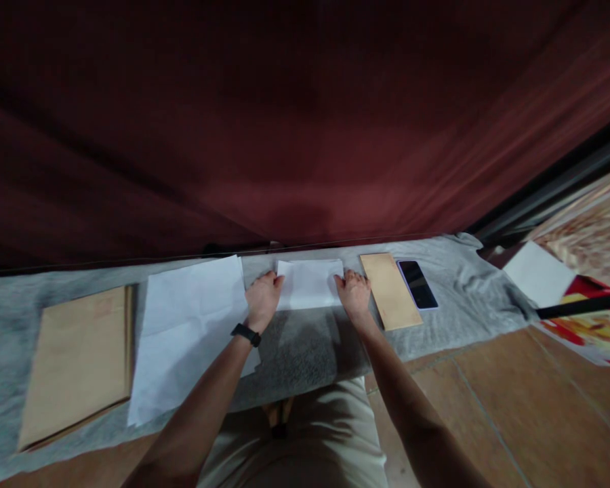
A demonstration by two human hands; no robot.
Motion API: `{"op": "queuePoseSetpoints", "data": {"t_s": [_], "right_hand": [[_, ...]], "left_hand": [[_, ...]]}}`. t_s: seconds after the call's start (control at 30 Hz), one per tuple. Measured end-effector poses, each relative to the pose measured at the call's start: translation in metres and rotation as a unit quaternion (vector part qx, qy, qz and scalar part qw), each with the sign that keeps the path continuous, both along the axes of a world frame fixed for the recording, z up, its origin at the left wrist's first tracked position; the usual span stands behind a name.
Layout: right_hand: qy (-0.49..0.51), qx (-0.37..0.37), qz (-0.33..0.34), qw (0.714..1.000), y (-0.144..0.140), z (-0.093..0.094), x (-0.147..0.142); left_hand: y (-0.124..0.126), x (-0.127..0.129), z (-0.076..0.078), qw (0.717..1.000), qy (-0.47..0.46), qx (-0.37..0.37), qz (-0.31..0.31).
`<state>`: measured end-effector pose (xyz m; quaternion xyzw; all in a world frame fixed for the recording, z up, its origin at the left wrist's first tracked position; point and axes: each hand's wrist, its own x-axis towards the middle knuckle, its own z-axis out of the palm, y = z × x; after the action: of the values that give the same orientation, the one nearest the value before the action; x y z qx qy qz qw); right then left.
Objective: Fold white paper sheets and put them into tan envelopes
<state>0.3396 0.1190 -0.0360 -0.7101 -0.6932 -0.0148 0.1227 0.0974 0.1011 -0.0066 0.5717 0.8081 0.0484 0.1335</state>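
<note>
A folded white sheet lies between the two hands, its long axis running from one to the other. The left hand presses its left edge, the right hand its right edge, fingers flat, neither clenched. A brown envelope sits just right of the right hand.

Grey cloth on tiled floor — papers, probably envelopes, a phone.
</note>
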Motion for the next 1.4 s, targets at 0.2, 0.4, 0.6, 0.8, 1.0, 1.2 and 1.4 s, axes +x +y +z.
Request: {"op": "queuePoseSetpoints", "data": {"t_s": [0.2,0.4,0.6,0.8,1.0,1.2,1.4], "right_hand": [[0.002,0.019,-0.001,1.000,0.007,-0.002,-0.003],[0.025,0.051,0.014,0.998,0.005,-0.003,-0.008],[0.102,0.071,0.156,0.980,-0.007,-0.009,-0.029],[0.087,0.031,0.183,0.979,-0.017,-0.026,-0.046],[0.058,0.034,0.169,0.983,-0.019,-0.032,-0.049],[0.047,0.007,0.162,0.986,-0.022,-0.027,-0.048],[0.130,-0.017,0.143,0.981,-0.007,-0.020,-0.048]], "left_hand": [[0.001,0.002,-0.004,0.999,0.028,0.019,0.000],[-0.003,0.005,-0.004,0.998,0.047,0.026,-0.018],[-0.005,0.006,-0.005,0.998,0.048,0.030,-0.026],[-0.005,0.004,-0.002,0.999,0.040,0.022,-0.024],[-0.004,0.024,-0.001,0.989,0.040,0.135,-0.053],[0.002,0.066,-0.030,0.962,-0.027,0.172,-0.212],[0.002,0.069,-0.050,0.963,-0.015,0.165,-0.213]]}}
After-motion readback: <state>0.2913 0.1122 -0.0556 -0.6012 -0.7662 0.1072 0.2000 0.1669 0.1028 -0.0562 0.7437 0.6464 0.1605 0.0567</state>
